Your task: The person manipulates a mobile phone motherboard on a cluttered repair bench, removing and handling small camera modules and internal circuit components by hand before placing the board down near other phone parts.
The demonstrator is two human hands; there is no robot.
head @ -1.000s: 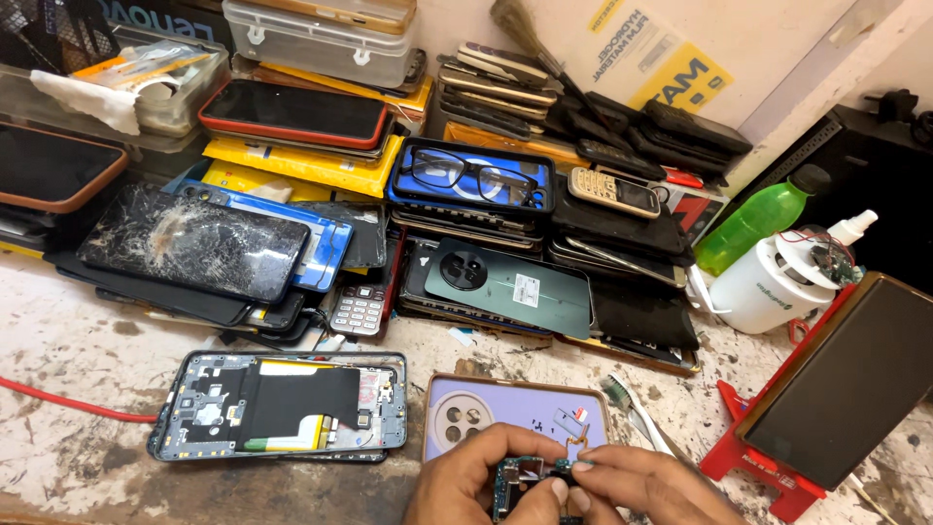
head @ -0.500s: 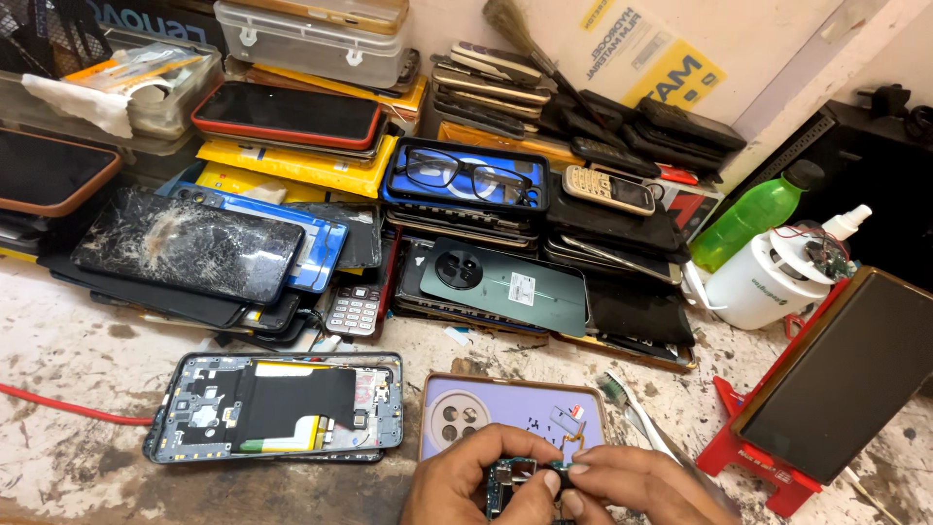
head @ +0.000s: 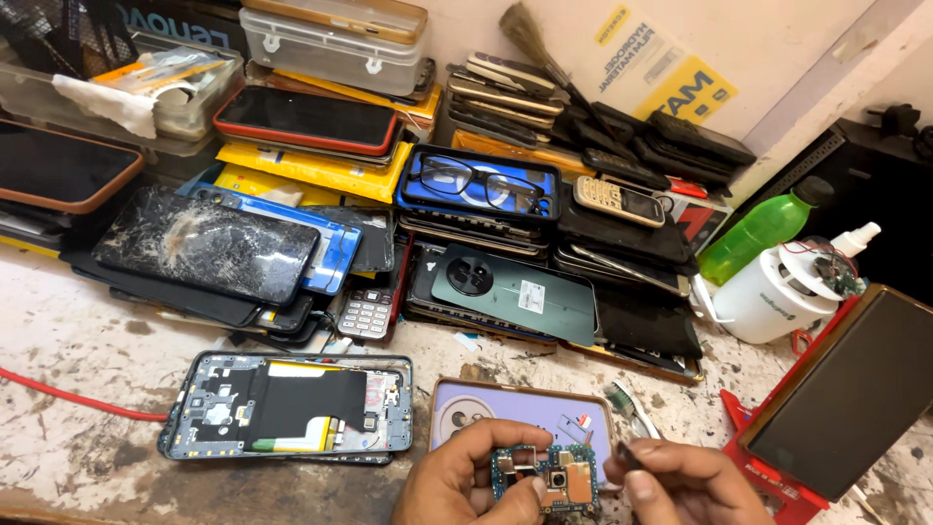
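At the bottom edge my left hand [head: 465, 481] grips a small green and copper phone circuit board [head: 544, 479] by its left side. My right hand [head: 680, 481] is just right of the board, its thumb and forefinger pinched on a tiny dark part [head: 625, 454]. Under both hands lies a lilac phone back cover [head: 505, 413] with a round camera ring. To the left lies an opened phone [head: 290, 403] showing its black shield, battery and frame.
Stacks of phones, cracked screens and cases fill the back of the stained bench, with spectacles [head: 481, 185] on one stack. A green bottle [head: 758, 228], a white spray bottle [head: 782, 292], a toothbrush [head: 632, 413], a red stand with a dark panel [head: 846, 399] and a red cable [head: 68, 394].
My right hand has drawn slightly to the right, away from the board, pinching the tiny part. The view has shifted a little downward.
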